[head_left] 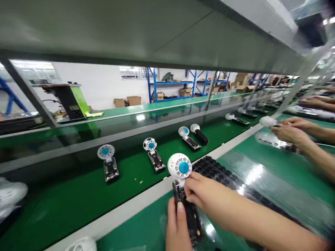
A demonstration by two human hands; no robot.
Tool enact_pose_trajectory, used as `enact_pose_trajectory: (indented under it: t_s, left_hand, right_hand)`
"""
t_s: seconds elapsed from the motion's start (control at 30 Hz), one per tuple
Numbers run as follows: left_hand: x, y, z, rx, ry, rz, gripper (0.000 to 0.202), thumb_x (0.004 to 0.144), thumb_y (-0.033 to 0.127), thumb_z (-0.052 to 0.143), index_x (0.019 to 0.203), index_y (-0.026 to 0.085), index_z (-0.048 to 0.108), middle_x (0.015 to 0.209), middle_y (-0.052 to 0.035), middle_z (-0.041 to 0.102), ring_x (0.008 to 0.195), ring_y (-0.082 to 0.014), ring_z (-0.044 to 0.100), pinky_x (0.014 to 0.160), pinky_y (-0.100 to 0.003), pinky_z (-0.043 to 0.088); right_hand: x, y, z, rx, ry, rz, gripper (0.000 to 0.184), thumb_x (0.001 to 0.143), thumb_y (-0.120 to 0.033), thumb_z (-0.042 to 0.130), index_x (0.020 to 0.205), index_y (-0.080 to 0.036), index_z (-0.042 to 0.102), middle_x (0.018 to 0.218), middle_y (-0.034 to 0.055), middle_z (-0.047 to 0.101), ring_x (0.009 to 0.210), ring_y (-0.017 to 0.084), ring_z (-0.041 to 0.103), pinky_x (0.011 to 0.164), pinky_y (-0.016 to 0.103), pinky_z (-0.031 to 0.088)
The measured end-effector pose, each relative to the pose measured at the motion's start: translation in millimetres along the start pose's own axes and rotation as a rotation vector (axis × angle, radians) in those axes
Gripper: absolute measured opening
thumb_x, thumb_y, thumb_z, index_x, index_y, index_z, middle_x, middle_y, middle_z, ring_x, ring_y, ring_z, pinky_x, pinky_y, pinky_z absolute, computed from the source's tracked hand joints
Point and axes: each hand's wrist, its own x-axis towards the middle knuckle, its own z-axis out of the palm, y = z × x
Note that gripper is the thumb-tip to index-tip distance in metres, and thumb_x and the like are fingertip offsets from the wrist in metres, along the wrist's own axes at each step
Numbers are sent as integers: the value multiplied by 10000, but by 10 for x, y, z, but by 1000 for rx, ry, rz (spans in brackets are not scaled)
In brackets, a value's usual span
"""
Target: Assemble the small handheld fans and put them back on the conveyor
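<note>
My left hand (178,225) is closed around the dark body of a handheld device (192,219), with the thumb along its side. This device has a round white slotted head with a blue disc in its middle, and looks like a small fan; parts of a circuit board show in its open body. The fingers of my right hand (195,190) are pinched together at the neck, just below the head. Whatever is between those fingertips is hidden. The device is held tilted over the green worktop (157,223), with its head pointing away from me.
Similar devices lie along the green conveyor belt (131,190), one with a black-and-white head (150,144). Rows of black round pads (217,170) lie on the worktop at right. Another person's hands (293,130) work farther right. A shelf (157,31) hangs overhead.
</note>
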Motion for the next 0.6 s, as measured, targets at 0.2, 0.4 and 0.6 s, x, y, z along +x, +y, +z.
enact_pose_trajectory:
  t_s: [0.2, 0.4, 0.6]
  left_hand:
    - [4, -9, -8, -27, -7, 26, 427, 805, 500, 397, 1079, 219, 564, 1048, -75, 656, 979, -261, 580, 790, -319, 441]
    - [33, -67, -13, -96, -5, 11, 466, 774, 546, 428, 1078, 221, 564, 1066, -72, 652, 999, -268, 575, 805, -325, 443]
    - [46, -80, -58, -287, -9, -57, 498, 744, 600, 461, 1048, 221, 570, 1078, -67, 645, 1029, -245, 563, 847, -304, 430]
  right_hand:
    - [15, -1, 145, -12, 58, -23, 176, 753, -19, 493, 762, -184, 555, 909, 21, 541, 655, 123, 543, 534, 215, 364]
    - [-13, 27, 257, 56, 215, -19, 180, 746, -40, 523, 678, -201, 567, 934, -4, 600, 698, 146, 610, 602, 243, 460]
    - [-132, 105, 427, -2, 316, -150, 264, 824, -108, 451, 895, -254, 659, 1319, 66, 472, 948, 243, 615, 786, 400, 501]
